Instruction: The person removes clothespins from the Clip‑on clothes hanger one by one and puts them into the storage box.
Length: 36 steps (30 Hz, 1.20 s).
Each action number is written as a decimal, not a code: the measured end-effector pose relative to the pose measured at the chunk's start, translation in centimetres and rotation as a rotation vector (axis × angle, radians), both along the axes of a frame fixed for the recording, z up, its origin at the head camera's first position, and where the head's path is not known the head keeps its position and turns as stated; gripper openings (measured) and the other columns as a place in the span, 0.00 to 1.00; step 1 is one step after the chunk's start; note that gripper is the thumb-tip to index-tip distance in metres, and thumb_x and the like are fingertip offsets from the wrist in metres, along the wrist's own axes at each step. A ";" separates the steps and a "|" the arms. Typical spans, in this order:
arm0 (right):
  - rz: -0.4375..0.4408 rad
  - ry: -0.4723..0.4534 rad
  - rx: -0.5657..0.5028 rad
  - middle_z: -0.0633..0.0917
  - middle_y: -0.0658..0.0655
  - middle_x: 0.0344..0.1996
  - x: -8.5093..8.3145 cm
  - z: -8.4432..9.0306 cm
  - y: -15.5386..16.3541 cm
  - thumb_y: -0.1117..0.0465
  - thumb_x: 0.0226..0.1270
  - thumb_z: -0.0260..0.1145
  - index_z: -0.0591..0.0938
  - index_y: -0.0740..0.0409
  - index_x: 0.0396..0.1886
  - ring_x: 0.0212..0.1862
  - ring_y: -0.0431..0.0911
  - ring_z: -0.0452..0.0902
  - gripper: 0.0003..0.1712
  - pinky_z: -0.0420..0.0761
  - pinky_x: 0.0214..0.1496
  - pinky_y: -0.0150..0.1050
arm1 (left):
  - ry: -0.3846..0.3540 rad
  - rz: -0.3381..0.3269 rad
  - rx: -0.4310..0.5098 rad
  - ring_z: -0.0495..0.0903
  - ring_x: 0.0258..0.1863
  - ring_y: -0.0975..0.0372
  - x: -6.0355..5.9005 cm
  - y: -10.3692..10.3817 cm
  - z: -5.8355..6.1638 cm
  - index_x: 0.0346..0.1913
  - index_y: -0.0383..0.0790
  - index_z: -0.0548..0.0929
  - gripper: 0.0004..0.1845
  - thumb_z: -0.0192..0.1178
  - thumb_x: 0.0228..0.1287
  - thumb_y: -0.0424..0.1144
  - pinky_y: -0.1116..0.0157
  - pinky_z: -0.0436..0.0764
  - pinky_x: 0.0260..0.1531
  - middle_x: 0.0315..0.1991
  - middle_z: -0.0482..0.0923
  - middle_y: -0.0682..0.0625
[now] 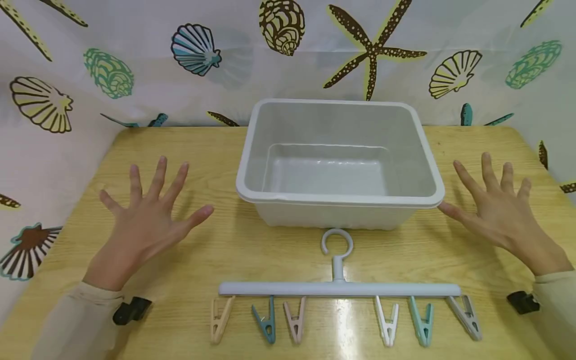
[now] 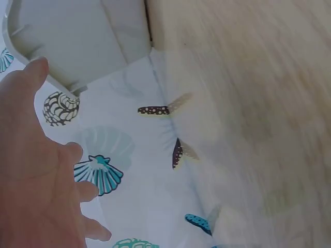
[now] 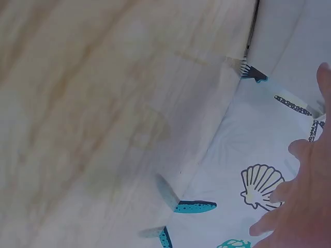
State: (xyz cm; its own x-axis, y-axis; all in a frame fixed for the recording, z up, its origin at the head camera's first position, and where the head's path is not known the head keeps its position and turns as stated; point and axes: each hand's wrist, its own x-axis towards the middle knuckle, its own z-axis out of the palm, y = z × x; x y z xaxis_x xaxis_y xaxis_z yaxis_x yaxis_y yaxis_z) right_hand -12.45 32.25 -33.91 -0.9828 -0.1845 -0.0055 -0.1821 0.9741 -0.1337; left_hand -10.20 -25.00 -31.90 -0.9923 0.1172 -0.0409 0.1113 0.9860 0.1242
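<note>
Looking down from the head camera, both hands hover flat over the wooden table [image 1: 202,260], one on each side of the white plastic tub [image 1: 340,200]. The left hand [image 1: 144,220] has all five fingers fanned wide and grips nothing; it sits well apart from the tub's left wall. The right hand [image 1: 499,215] is just as splayed and just as empty, its thumb tip reaching right up to the tub's front right corner (touching or a hair short, I cannot tell). Nearest the viewer, in front of the tub, lies the pale blue clip hanger [image 1: 339,288], bar running left to right, its round hook pointing at the tub. Six pegs hang off the bar, three per side: a cream peg [image 1: 220,320], a blue peg [image 1: 268,325], a pink peg [image 1: 294,320], a white peg [image 1: 387,322], a teal peg [image 1: 422,322] and a grey peg [image 1: 468,317]. A seashell-print curtain [image 1: 135,60] backs the table.

Over to the left wrist view: the left hand [image 2: 36,175] fills the lower left, fingers straight, nothing in them, the tub [image 2: 77,41] above, the curtain [image 2: 139,155] and blurred table [image 2: 258,103] beyond.

Right wrist view now: the right hand [image 3: 300,201] at the lower right edge, fingers extended and empty, over the curtain [image 3: 258,155] and blurred table [image 3: 103,103].
</note>
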 end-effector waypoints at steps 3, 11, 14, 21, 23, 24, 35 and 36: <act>0.008 -0.004 -0.004 0.30 0.70 0.73 0.2 0.1 0.0 0.32 0.69 0.48 0.40 0.43 0.78 0.68 0.76 0.21 0.47 0.29 0.57 0.79 | -0.002 -0.018 0.001 0.14 0.68 0.41 0.6 0.0 0.3 0.76 0.57 0.34 0.48 0.40 0.62 0.74 0.24 0.19 0.45 0.76 0.23 0.47; 0.041 -0.032 -0.014 0.36 0.74 0.72 0.5 0.4 0.0 0.36 0.73 0.47 0.43 0.46 0.78 0.69 0.78 0.27 0.43 0.33 0.56 0.80 | -0.089 -0.134 0.026 0.20 0.71 0.40 1.3 0.6 1.0 0.77 0.56 0.33 0.46 0.42 0.66 0.70 0.22 0.32 0.50 0.77 0.25 0.49; 0.071 -0.015 -0.039 0.41 0.76 0.72 0.8 0.5 0.0 0.39 0.72 0.52 0.50 0.51 0.77 0.69 0.79 0.35 0.43 0.34 0.57 0.80 | -0.098 -0.199 0.057 0.32 0.72 0.35 1.6 0.7 1.1 0.77 0.52 0.40 0.44 0.45 0.68 0.66 0.24 0.40 0.54 0.77 0.34 0.42; 0.187 0.026 -0.062 0.69 0.76 0.61 2.0 1.0 -1.0 0.51 0.65 0.67 0.73 0.66 0.62 0.58 0.74 0.66 0.32 0.65 0.54 0.72 | -0.246 -0.371 0.196 0.72 0.60 0.41 3.0 1.4 1.6 0.68 0.36 0.68 0.33 0.51 0.71 0.57 0.43 0.71 0.55 0.63 0.70 0.35; 0.220 0.048 -0.078 0.76 0.74 0.56 2.5 1.3 -1.3 0.55 0.62 0.70 0.76 0.67 0.58 0.54 0.71 0.72 0.29 0.72 0.49 0.67 | -0.246 -0.394 0.199 0.74 0.59 0.43 3.5 1.7 1.7 0.66 0.36 0.71 0.30 0.54 0.70 0.54 0.44 0.72 0.54 0.61 0.73 0.36; 0.232 0.052 -0.085 0.78 0.73 0.53 2.7 1.4 -1.5 0.56 0.61 0.71 0.77 0.67 0.56 0.52 0.69 0.75 0.27 0.74 0.47 0.65 | -0.237 -0.404 0.195 0.75 0.58 0.44 3.6 1.9 1.8 0.65 0.35 0.72 0.29 0.55 0.70 0.52 0.45 0.73 0.53 0.60 0.74 0.37; 0.529 -0.116 -0.199 0.82 0.41 0.32 6.2 1.5 -5.2 0.54 0.60 0.71 0.84 0.57 0.42 0.33 0.34 0.77 0.14 0.79 0.33 0.36 | -0.131 -0.606 0.221 0.81 0.34 0.64 5.7 5.5 1.3 0.46 0.37 0.83 0.14 0.63 0.65 0.44 0.66 0.80 0.31 0.41 0.81 0.50; 0.556 -0.151 -0.223 0.82 0.41 0.33 6.6 1.3 -5.5 0.53 0.62 0.70 0.84 0.57 0.43 0.34 0.33 0.77 0.15 0.80 0.33 0.35 | -0.137 -0.621 0.225 0.80 0.32 0.65 5.9 5.9 1.2 0.45 0.37 0.83 0.14 0.63 0.65 0.44 0.68 0.80 0.29 0.39 0.81 0.51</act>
State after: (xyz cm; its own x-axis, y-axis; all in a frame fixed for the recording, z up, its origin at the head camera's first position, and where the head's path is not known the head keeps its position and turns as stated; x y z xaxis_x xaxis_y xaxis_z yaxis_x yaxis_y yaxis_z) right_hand -5.84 26.77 -32.58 -0.7302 -0.6821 -0.0397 -0.6181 0.6842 -0.3871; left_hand -4.34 -19.13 -30.70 -0.7258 0.6844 -0.0693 0.6178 0.6928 0.3719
